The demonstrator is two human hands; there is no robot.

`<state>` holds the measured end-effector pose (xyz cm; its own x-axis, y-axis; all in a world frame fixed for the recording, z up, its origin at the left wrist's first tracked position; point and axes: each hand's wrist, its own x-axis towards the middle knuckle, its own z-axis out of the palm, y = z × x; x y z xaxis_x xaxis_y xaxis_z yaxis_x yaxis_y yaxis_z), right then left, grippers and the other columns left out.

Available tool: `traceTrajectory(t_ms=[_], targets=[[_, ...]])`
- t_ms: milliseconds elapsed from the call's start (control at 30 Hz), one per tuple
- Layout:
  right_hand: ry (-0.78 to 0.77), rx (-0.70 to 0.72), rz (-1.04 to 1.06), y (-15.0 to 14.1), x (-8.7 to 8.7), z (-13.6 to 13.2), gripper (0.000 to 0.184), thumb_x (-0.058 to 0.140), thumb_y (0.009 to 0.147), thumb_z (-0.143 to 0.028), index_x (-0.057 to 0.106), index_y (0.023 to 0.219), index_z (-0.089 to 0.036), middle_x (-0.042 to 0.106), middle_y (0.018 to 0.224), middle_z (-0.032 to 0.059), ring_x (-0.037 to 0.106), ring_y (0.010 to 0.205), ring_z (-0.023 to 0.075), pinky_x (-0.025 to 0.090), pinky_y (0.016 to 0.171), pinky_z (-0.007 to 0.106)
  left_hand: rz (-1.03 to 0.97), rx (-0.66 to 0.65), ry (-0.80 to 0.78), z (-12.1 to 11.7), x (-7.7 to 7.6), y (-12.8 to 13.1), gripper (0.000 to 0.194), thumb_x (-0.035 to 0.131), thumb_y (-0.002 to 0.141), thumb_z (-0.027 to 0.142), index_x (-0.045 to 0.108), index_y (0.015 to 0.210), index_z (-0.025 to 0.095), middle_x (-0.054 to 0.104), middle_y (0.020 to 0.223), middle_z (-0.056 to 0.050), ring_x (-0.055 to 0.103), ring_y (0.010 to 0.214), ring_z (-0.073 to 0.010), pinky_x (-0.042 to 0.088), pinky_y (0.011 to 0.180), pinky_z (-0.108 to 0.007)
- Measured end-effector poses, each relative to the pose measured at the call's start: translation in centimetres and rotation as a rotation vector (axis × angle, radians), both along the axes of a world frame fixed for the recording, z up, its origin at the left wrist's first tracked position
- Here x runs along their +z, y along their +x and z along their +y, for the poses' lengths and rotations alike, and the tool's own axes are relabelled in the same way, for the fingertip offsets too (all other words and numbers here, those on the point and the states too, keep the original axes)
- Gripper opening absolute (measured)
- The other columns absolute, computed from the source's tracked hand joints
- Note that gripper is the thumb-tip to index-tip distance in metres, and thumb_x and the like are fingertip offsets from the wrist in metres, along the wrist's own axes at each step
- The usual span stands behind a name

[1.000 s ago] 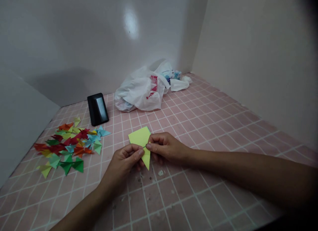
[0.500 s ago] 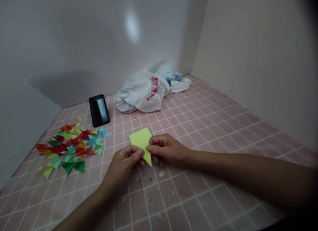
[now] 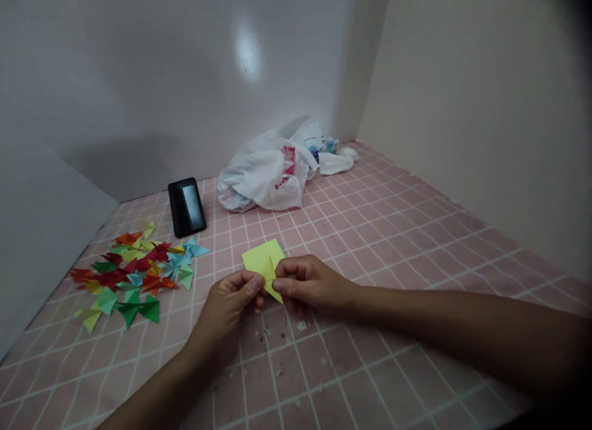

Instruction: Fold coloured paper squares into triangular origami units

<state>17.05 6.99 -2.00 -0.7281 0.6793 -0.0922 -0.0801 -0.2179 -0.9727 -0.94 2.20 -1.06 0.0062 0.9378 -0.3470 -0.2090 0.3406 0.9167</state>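
Note:
A small yellow sheet of folding paper [image 3: 260, 257] is held just above the pink checked surface, one corner pointing toward me. My left hand [image 3: 239, 294] pinches its lower left edge between thumb and fingers. On the opposite edge, my right hand [image 3: 308, 283] has its thumb and fingertips closed on the paper. A fold line and a short raised crease show near the fingertips. Part of the lower corner is hidden by my fingers. To the left lies a pile of folded paper pieces [image 3: 132, 279] in red, orange, yellow, green and light blue.
Behind the pile, a black phone-like device [image 3: 187, 208] lies near the wall. White plastic bags [image 3: 263, 177] sit crumpled at the back, beside a blue-patterned packet [image 3: 329, 145] and a white crumpled piece [image 3: 335, 163]. Pale walls border the pink checked surface [image 3: 398, 226].
The yellow paper's lower part has been bent, and a fold line now shows where it was smooth. My hands have barely moved, both still pinching it.

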Motion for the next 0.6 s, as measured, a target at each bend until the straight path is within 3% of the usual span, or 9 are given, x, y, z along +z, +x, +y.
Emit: traceTrajectory(t_ms=[200,467,600], targets=[[0.163,-0.082,-0.072,0.06,0.01,-0.19,0.022,0.061,0.086,-0.028,0.052,0.069,-0.018,0.055,0.052,-0.0057,0.047,0.041,0.0054,0.035,0.039,0.016,-0.053,-0.033,-0.019,0.02,-0.23,-0.04,0.031,0.086,0.067,0.038,0.067,0.069,0.014,0.061,0.059,0.002,0.051,0.054,-0.0062,0.038,0.053,-0.016],[-0.101,-0.005,0.097,-0.02,-0.13,0.34,0.037,0.066,0.085,-0.047,0.051,0.07,-0.018,0.058,0.051,-0.0052,0.049,0.038,0.0053,0.036,0.037,0.016,-0.086,-0.131,-0.054,-0.06,-0.17,0.07,0.028,0.084,0.069,0.037,0.069,0.07,0.013,0.06,0.057,0.001,0.048,0.051,-0.0064,0.036,0.05,-0.017],[-0.135,0.002,0.122,-0.01,-0.19,0.59,0.038,0.065,0.086,-0.05,0.053,0.071,-0.017,0.058,0.05,-0.0047,0.049,0.037,0.0057,0.034,0.036,0.015,-0.129,-0.181,-0.11,-0.15,0.08,0.3,0.031,0.085,0.067,0.038,0.068,0.066,0.013,0.057,0.054,0.001,0.045,0.048,-0.0056,0.033,0.046,-0.016]])
